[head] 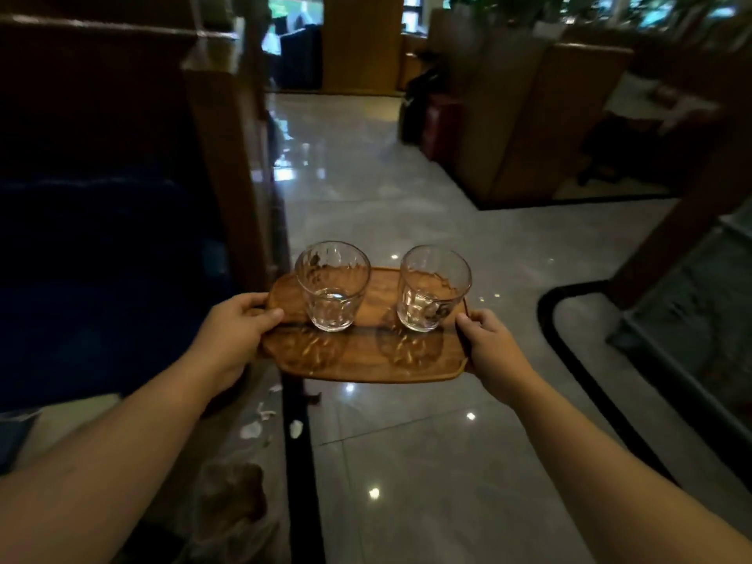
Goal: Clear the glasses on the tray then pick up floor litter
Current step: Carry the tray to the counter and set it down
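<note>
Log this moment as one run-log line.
left hand: grips tray | right hand: grips tray | two glasses: upright on tray | floor litter: not yet picked

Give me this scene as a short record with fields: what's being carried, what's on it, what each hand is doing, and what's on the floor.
carried: oval brown wooden tray, held level above the floor
on tray: two clear drinking glasses, left glass, right glass, upright, apart
left hand: grips the tray's left edge
right hand: grips the tray's right edge
floor: white paper scraps on glossy grey tiles
</note>
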